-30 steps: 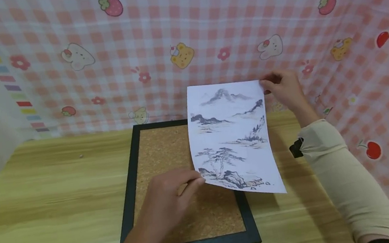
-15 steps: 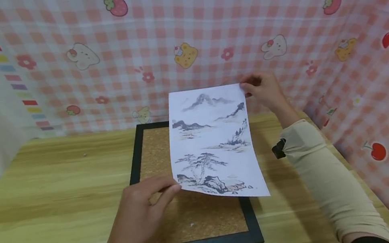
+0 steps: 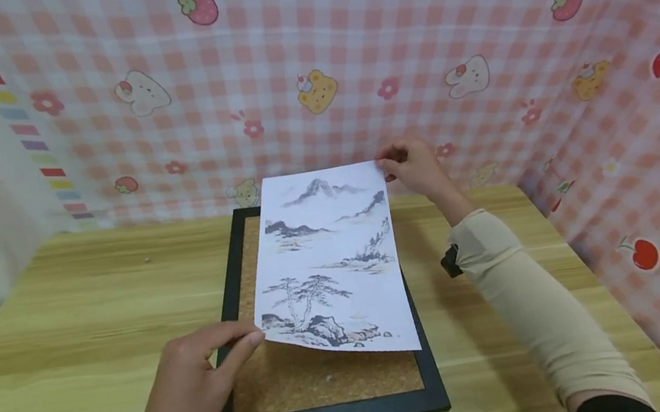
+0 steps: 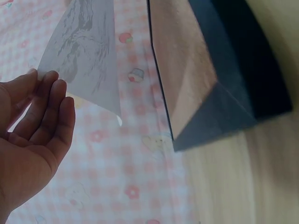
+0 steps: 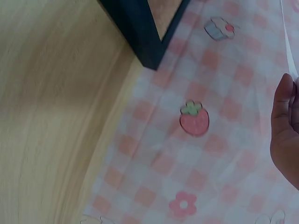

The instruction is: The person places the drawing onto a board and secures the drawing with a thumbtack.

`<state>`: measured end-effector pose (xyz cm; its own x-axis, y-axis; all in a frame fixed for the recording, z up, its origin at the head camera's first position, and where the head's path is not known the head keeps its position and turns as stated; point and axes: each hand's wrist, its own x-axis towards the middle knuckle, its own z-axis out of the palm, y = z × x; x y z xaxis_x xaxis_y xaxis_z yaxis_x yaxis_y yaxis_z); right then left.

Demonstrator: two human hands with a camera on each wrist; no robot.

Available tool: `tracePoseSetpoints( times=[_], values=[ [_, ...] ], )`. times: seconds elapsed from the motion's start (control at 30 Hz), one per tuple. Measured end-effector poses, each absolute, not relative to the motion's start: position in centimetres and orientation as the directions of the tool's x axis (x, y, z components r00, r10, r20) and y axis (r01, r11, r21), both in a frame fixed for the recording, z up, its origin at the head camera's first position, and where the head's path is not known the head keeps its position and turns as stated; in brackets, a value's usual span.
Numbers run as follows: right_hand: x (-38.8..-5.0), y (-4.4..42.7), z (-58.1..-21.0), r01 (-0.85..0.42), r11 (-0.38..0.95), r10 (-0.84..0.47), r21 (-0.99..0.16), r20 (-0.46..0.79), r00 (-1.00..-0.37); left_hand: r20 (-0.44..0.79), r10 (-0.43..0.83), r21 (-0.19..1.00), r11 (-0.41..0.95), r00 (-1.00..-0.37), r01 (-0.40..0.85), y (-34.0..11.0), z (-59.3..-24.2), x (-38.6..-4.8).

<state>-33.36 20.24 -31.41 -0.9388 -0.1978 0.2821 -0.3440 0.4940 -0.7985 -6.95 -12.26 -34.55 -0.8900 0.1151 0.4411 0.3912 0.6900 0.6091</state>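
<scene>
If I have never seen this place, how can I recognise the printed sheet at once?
On the wood-grain table, find the black-framed cork board. The printed sheet is held above that board, hiding much of it. Unlike the pink checked cloth behind, it is white, with a grey landscape of mountains and trees.

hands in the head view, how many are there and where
2: the left hand pinches the ink landscape print by its lower left corner, and the right hand pinches it by its upper right corner.
</scene>
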Motion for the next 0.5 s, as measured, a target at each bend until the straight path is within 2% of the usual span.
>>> tracePoseSetpoints(
  times=[0.23, 0.5],
  values=[
    [-33.7, 18.4, -32.3, -0.351, 0.527, -0.259, -0.774, 0.247, -0.934, 0.412, 0.132, 0.61, 0.694, -0.901, 0.381, -13.5, -35.4, -6.8],
    [-34.4, 17.2, -34.1, -0.31, 0.492, -0.282, -0.814, 0.188, -0.941, 0.37, 0.163, 0.632, 0.677, -0.915, 0.376, -14.1, -36.9, -6.9]
  ],
)
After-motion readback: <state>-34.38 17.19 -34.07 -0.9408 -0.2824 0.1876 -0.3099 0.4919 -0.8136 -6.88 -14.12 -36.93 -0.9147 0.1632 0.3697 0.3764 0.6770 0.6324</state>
